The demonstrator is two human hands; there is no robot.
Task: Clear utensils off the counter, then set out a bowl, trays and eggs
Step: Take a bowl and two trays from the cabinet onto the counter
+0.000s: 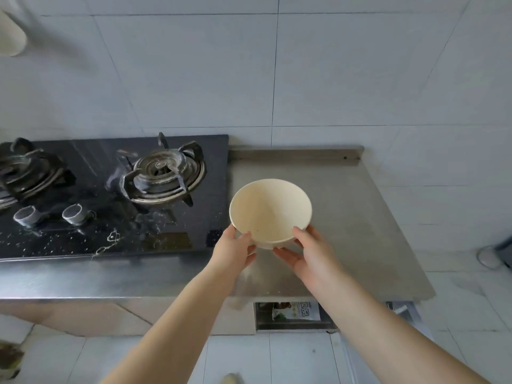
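Bowl-setting step. Left hand (235,252) and right hand (310,254) grasp cream bowl (270,210), fingers on its near rim, possibly just above steel counter (360,217). Next: lower flat, release.

The left burner (26,173) on the stove (110,239) is cut off by the picture's left edge. A pale rounded object (12,34) at the top left corner is partly out of view and blurred. The bowl (270,209) hides its own base, and whether it touches the counter (360,217) cannot be told. Print on a packet (297,311) in the open space below the counter is too small to read. 2 things at the bottom edge, 1 dark (9,358) and 1 yellowish (231,379), are cropped and unclear. A grey object (490,257) at the right edge is cut off.
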